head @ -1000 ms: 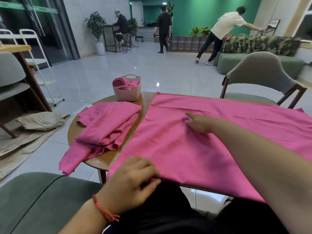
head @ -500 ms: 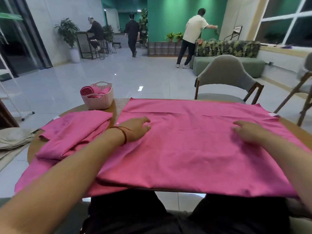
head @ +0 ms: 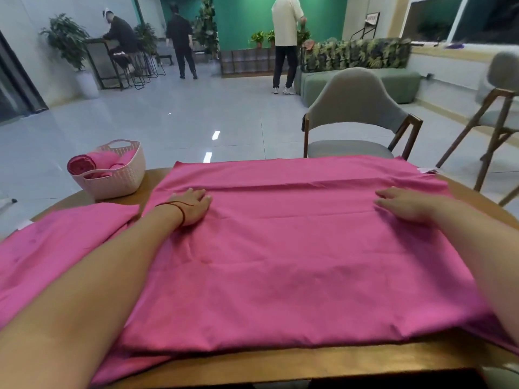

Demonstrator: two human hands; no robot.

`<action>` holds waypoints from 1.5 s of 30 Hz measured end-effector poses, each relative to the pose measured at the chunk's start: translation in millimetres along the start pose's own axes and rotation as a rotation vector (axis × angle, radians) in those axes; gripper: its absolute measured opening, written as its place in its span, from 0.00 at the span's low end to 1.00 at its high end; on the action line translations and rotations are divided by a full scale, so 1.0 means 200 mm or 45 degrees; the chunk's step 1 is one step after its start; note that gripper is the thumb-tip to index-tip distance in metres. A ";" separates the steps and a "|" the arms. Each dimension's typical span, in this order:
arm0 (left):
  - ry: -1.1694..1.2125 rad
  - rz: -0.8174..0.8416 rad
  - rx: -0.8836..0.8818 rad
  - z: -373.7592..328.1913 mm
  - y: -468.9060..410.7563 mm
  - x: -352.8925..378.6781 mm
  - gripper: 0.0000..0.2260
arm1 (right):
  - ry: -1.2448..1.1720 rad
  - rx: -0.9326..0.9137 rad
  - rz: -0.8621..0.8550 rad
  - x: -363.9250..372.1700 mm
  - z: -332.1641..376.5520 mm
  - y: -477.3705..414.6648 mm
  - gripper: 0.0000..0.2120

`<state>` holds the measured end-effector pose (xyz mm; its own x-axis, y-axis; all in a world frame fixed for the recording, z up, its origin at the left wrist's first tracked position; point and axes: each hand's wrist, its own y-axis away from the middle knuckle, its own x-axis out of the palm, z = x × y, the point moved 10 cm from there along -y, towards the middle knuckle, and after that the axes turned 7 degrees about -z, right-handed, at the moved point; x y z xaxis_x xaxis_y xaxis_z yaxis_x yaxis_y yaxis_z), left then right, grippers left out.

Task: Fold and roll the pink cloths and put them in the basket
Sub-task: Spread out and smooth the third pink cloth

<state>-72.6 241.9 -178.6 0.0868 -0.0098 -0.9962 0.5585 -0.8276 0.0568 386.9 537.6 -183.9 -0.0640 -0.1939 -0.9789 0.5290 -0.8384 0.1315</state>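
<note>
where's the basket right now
In the head view the basket stands at the table's far left, beyond the left hand and left of the spread pink cloth, with rolled cloths inside.

Pink cloth, pale pink lattice basket, brown table

Big pink cloth is spread flat across mid-frame, with a crease near its far edge. Second pink cloth lies rumpled lower left. Pale basket sits upright at upper left, rolled cloths inside.
</note>
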 end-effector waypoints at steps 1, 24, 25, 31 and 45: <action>-0.005 -0.003 -0.012 0.01 -0.02 0.01 0.29 | -0.004 -0.016 0.002 0.00 0.02 -0.03 0.30; 0.345 -0.223 0.611 -0.75 0.86 -0.08 0.19 | -0.301 -0.462 -0.462 -0.03 0.64 0.81 0.24; 0.387 -0.206 0.676 -0.78 0.95 -0.06 0.22 | -0.361 -0.561 -0.503 -0.02 0.69 0.91 0.24; 0.255 -0.279 0.836 -0.77 1.17 0.07 0.36 | -0.344 -0.921 -0.556 0.09 0.74 1.25 0.16; 0.232 -0.712 0.882 -0.89 1.18 -0.19 0.18 | -0.360 -0.748 -1.157 -0.14 0.75 1.23 0.06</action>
<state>202.4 147.2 -115.7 0.1144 0.5347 -0.8372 -0.0572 -0.8378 -0.5429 392.5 260.9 -101.2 -0.7807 0.1969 -0.5930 0.5005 -0.3711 -0.7822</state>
